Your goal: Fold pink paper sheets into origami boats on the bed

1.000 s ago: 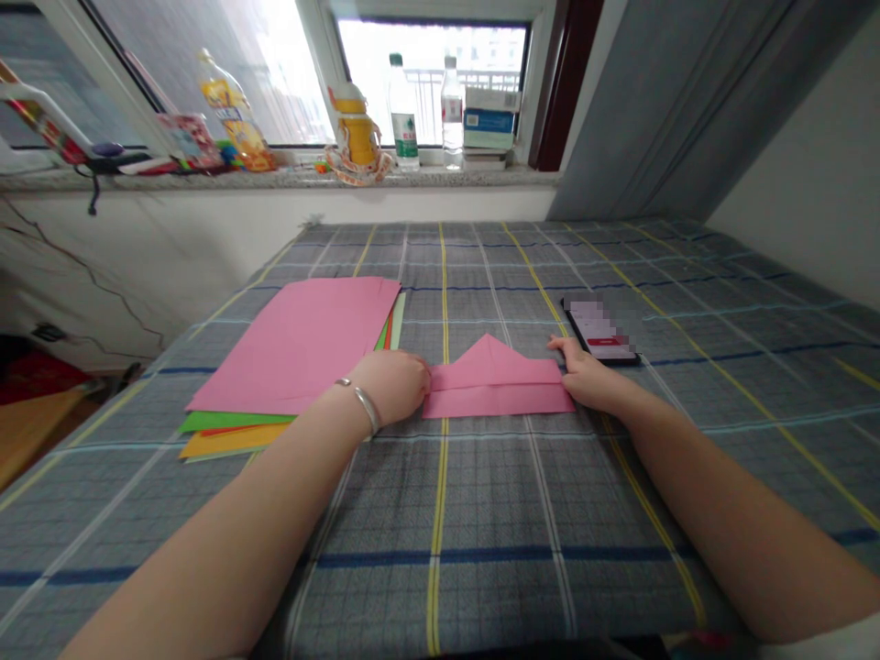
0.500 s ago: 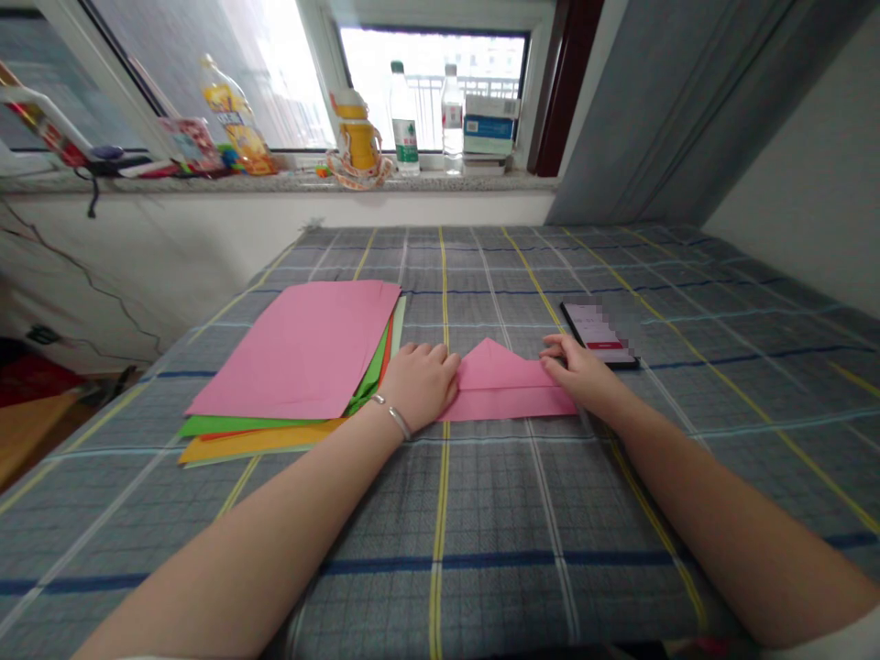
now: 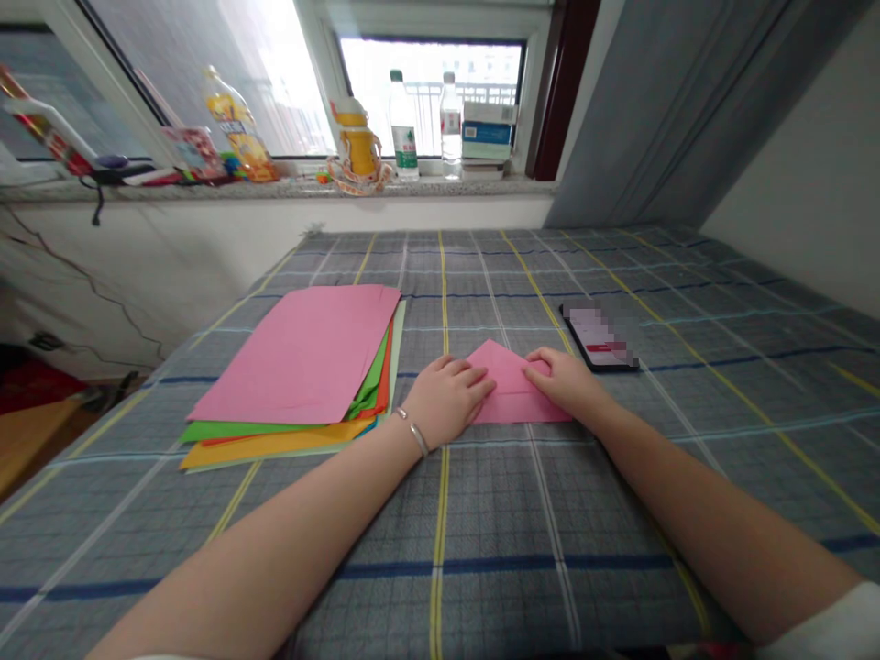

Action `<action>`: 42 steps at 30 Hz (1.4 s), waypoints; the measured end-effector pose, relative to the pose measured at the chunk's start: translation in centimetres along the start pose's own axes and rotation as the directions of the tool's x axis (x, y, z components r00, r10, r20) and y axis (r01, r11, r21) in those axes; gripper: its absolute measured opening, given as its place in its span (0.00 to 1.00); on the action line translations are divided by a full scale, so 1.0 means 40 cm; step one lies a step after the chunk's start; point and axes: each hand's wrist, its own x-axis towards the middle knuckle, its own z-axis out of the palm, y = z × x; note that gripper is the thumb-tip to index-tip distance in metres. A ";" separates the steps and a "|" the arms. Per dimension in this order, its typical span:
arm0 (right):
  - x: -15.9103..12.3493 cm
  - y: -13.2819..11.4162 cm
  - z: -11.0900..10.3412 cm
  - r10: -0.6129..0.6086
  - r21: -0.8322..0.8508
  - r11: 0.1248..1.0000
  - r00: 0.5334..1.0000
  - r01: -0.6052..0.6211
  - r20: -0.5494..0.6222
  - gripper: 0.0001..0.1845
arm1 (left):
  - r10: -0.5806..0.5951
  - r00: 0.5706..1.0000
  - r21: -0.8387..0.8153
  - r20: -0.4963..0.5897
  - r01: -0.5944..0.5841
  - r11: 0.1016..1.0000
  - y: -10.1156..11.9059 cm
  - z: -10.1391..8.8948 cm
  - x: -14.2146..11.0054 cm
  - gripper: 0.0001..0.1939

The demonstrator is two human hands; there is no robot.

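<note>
A folded sheet of pink paper (image 3: 515,408) lies on the checked cloth, with a pointed peak at its far edge and a crease running across it. My left hand (image 3: 450,399), a silver bangle at its wrist, rests flat over the paper's left part, fingers stretched towards the middle. At the right side, my right hand (image 3: 567,380) has its thumb and fingers on the paper near the upper edge. Both ends of the sheet are partly hidden under the hands.
Left of the paper is a stack of coloured sheets (image 3: 295,353), pink on top. A phone (image 3: 599,339) with a blurred screen lies beyond my right hand. Bottles (image 3: 404,128), a yellow flask (image 3: 357,142) and boxes (image 3: 488,128) stand on the windowsill.
My left hand has slid right from the paper's left end onto its face, its fingers straightening. My right hand has shifted slightly left, further over the paper.
</note>
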 end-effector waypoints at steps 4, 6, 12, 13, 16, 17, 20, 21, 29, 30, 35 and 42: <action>0.000 0.002 -0.014 0.095 0.234 0.970 0.989 -0.065 -0.117 0.11 | -0.086 0.992 -0.052 -0.088 0.082 0.995 -0.003 -0.007 -0.005 0.15; 0.003 0.005 -0.017 0.179 0.393 0.915 0.967 -0.095 -0.183 0.12 | -0.111 0.986 -0.075 -0.121 0.103 0.992 -0.001 -0.013 -0.004 0.18; 0.006 -0.001 -0.003 0.320 0.784 0.585 0.947 -0.207 0.012 0.14 | -0.115 0.987 -0.114 -0.115 0.102 0.988 0.010 -0.018 0.002 0.27; 0.004 -0.007 -0.002 0.305 0.814 0.537 0.951 -0.222 0.058 0.13 | -0.121 0.986 -0.116 -0.115 0.108 0.987 0.011 -0.018 0.002 0.28; -0.006 -0.029 -0.004 0.247 0.861 0.433 0.954 -0.266 0.171 0.14 | -0.144 0.983 -0.112 -0.117 0.131 0.985 0.009 -0.016 0.003 0.30; -0.010 -0.036 -0.007 0.221 0.868 0.408 0.953 -0.285 0.209 0.14 | -0.150 0.981 -0.106 -0.120 0.138 0.985 0.008 -0.015 0.003 0.30; -0.022 -0.050 -0.017 0.120 0.868 0.368 0.942 -0.334 0.312 0.16 | -0.156 0.978 -0.080 -0.137 0.146 0.986 -0.001 -0.007 0.001 0.29; -0.026 -0.052 -0.018 0.091 0.861 0.379 0.940 -0.338 0.329 0.14 | -0.156 0.977 -0.071 -0.144 0.147 0.987 -0.004 -0.004 0.001 0.28; -0.044 -0.039 -0.017 -0.206 0.855 0.366 0.864 -0.368 0.460 0.18 | -0.131 0.955 -0.069 -0.265 0.117 0.991 -0.030 -0.009 -0.010 0.13; -0.045 -0.039 -0.017 -0.233 0.854 0.374 0.855 -0.361 0.463 0.18 | -0.146 0.948 -0.084 -0.282 0.127 0.988 -0.032 -0.012 -0.012 0.12; -0.045 -0.049 -0.003 -0.225 0.831 0.501 0.891 -0.241 0.394 0.21 | -0.235 0.913 -0.208 -0.334 0.172 0.963 -0.037 -0.019 -0.016 0.13; -0.032 -0.048 0.042 -0.120 0.719 0.695 0.986 0.001 0.115 0.34 | -0.136 0.875 -0.408 -0.464 -0.076 0.910 -0.020 -0.029 -0.012 0.13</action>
